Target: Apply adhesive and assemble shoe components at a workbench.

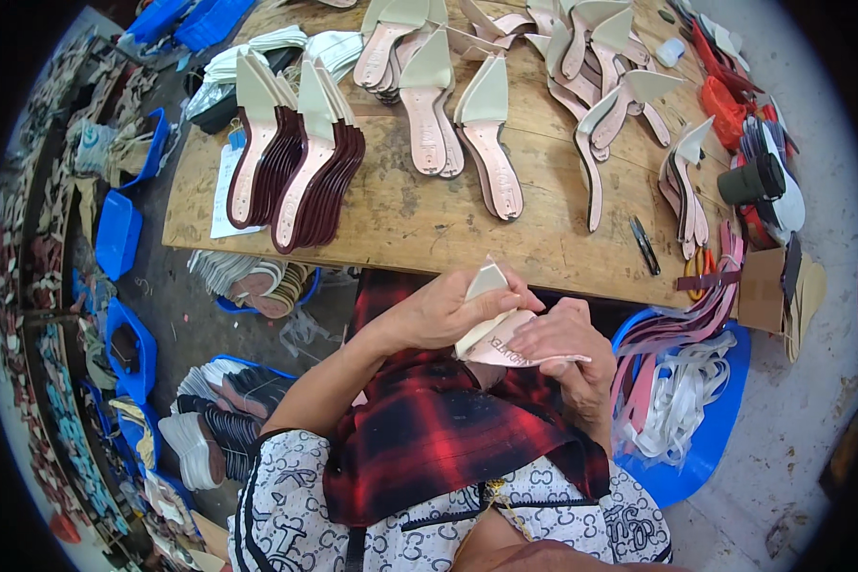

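The left hand (453,310) is closed on the cream pointed end of a pink shoe insole (494,337), its thumb along the cream part, probably to keep it from turning. The insole is at the near edge of the wooden table (400,224), above the lap. The right hand (574,353) holds the pink part, fingers spread across its face, seemingly to steady it; what its hidden fingertips do, I cannot tell.

Left of the table, blue bins (117,234) stand on the floor, perhaps to keep parts sorted. On the table's left, maroon-edged insoles (334,186) are fanned in two neat stacks, likely for easy lifting. Across its middle lie pink insole stacks (491,167), cream ends pointing away, perhaps to keep them aligned. Near the table's right front corner lies a slim black tool (644,246), within easy reach. Below that corner, a blue basin (725,458) contains loose white straps (682,396).
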### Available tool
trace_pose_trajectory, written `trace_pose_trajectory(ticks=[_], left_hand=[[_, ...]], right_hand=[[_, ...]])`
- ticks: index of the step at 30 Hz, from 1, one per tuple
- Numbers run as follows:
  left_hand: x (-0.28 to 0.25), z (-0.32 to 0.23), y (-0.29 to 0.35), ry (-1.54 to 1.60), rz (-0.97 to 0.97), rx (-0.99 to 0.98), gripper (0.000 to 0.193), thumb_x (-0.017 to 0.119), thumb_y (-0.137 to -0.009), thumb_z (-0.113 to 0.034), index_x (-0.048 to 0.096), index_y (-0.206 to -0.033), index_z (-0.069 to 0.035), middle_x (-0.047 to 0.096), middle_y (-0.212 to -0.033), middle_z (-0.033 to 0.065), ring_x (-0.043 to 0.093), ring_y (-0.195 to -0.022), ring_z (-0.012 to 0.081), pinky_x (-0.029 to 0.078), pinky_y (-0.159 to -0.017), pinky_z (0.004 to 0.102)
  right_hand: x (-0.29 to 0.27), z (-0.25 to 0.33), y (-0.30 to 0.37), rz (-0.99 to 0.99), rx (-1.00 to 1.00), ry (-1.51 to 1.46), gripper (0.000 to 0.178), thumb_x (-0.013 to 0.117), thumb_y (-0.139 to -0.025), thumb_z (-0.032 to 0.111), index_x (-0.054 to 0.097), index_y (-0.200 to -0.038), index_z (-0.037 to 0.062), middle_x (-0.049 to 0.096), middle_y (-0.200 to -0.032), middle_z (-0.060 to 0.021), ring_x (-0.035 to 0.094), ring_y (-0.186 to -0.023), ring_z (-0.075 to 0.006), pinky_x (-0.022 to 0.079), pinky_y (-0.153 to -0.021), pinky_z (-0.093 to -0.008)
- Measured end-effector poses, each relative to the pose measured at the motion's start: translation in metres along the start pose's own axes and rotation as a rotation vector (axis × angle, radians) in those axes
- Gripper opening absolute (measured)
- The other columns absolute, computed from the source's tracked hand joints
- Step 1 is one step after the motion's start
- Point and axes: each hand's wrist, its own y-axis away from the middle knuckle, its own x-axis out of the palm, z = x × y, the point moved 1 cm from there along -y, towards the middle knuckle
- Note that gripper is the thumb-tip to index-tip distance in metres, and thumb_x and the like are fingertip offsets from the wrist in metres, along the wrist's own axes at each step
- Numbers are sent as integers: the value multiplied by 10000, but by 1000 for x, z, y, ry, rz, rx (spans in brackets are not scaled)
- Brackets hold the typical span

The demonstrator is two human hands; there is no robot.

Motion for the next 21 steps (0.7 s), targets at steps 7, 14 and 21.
trace_pose_trajectory(ticks=[7, 14, 21], left_hand=[[5, 7, 10, 29, -39, 31, 228, 485, -1008, -220, 571, -1047, -13, 655, -1130, 136, 601, -1027, 155, 481, -888, 302], [-70, 10, 52, -133, -515, 27, 281, 499, -978, -257, 611, -991, 0, 670, -1009, 142, 637, -926, 178, 509, -836, 315], [-46, -46, 6, 39, -217, 168, 353, 577, -943, -305, 461, -1115, -19, 659, -1104, 230, 630, -1072, 249, 509, -892, 345]], right_hand=[[-6, -2, 12, 29, 84, -105, 213, 615, -883, 253, 695, -851, 59, 723, -926, -68, 657, -948, -218, 367, -878, -378], [-97, -31, 69, -626, 300, -431, 215, 514, -970, 179, 524, -807, 39, 500, -714, -37, 499, -678, -146, 414, -608, -325], [-98, -29, 15, -687, 273, -352, 290, 461, -1009, 261, 465, -800, 60, 452, -699, -43, 467, -613, -169, 411, -570, -310]])
